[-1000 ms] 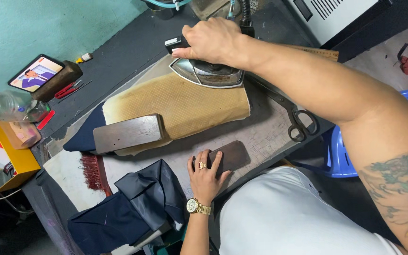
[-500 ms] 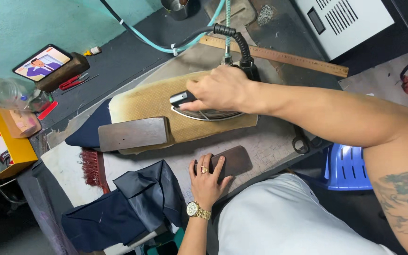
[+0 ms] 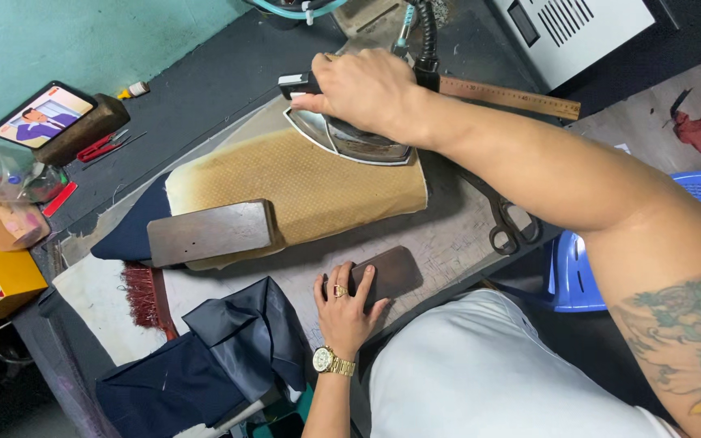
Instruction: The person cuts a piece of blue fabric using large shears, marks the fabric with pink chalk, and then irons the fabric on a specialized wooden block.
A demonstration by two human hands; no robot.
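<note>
Right hand (image 3: 367,91) is wrapped over the handle of the steam iron (image 3: 350,134), fingers closed tight around it. The iron sits flat on the tan pressing cloth (image 3: 302,182), at the cloth's far right corner; its long axis runs across the worktop (image 3: 464,235), pointed nose toward the left, hose end toward the right. Left hand (image 3: 346,304) lies palm down on the near edge of the worktop, fingers spread and resting on a small dark brown pad (image 3: 391,272), not gripping it. On the cloth's near left edge sits a dark wooden block (image 3: 208,231), lengthwise left to right. Dark navy fabric (image 3: 204,357) is bunched just left of the left hand. Scissors (image 3: 509,223) lie under the right forearm. Far left, a yellow box (image 3: 2,268) stands at the edge, a small orange-tinted packet inside it. A phone (image 3: 42,113) with a lit screen leans behind, and a wooden ruler (image 3: 513,97) lies beyond the iron.
</note>
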